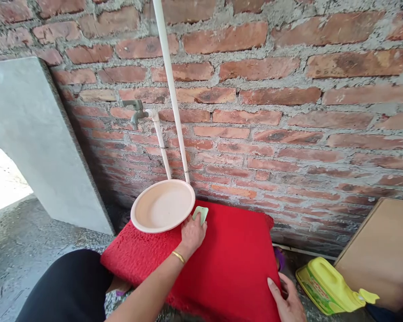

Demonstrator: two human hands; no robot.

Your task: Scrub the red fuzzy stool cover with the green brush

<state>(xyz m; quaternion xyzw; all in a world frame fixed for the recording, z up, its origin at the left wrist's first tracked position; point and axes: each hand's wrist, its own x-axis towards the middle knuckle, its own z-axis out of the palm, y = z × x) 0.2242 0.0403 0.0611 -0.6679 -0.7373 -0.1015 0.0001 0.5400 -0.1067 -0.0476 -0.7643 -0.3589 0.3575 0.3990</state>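
My left hand point(193, 233), with a gold bangle at the wrist, reaches over the red cloth point(237, 250). Its fingers are closed on a small light green rectangular piece point(203, 214), whose kind I cannot make out. Right beside that hand, a pale pink plastic basin point(164, 208) rests on the cloth and shows nothing inside. The cloth covers a low table or stool. At its right front edge, my right hand point(288, 298) grips the cloth, thumb on top and fingers over the side; part of those fingers is hidden.
A grey tap point(136, 112) on a white pipe point(161, 145) stands behind the basin, against a brick wall point(265, 94). A grey slab point(50, 143) leans at left. At right are a yellow detergent jug point(332, 286) and a brown board point(383, 246). The floor at left looks wet.
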